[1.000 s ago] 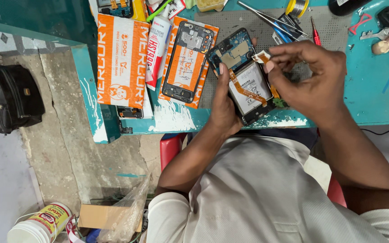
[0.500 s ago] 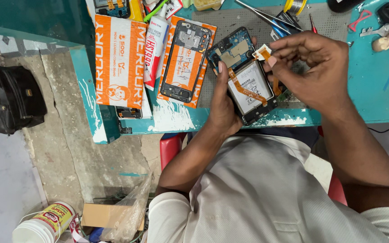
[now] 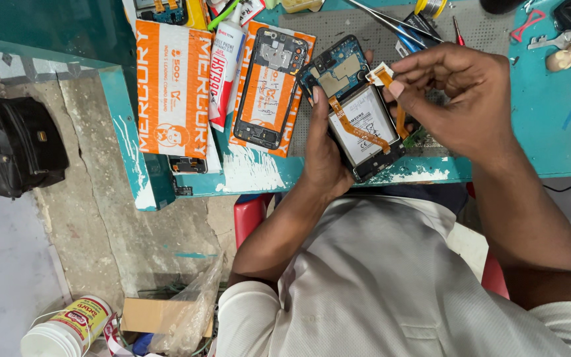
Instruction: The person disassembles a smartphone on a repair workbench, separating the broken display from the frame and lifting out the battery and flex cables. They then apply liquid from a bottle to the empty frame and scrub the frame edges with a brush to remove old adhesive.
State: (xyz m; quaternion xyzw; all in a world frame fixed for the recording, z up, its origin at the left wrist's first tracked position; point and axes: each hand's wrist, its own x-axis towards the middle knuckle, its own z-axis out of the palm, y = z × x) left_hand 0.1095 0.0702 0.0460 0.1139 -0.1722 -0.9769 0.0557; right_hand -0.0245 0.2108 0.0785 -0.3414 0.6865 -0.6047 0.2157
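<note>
An opened phone (image 3: 355, 109) with its back off lies on a grey mat, showing a blue board, a white battery and an orange flex cable. My left hand (image 3: 322, 149) grips the phone's left edge and lower end. My right hand (image 3: 454, 96) hovers over the phone's right side, thumb and forefinger pinching the end of an orange flex strip (image 3: 383, 74) near the phone's top right corner.
A black phone frame (image 3: 271, 87) lies on an orange packet left of the phone, beside a white glue tube (image 3: 225, 66) and an orange box (image 3: 172, 99). Tweezers and tools (image 3: 404, 23) lie at the bench's far side. A black bag (image 3: 11, 145) and a tub (image 3: 67, 327) sit on the floor.
My right hand has lifted slightly and shifted its pinch on the flex strip near the phone's top corner. My left hand keeps the same grip on the phone.
</note>
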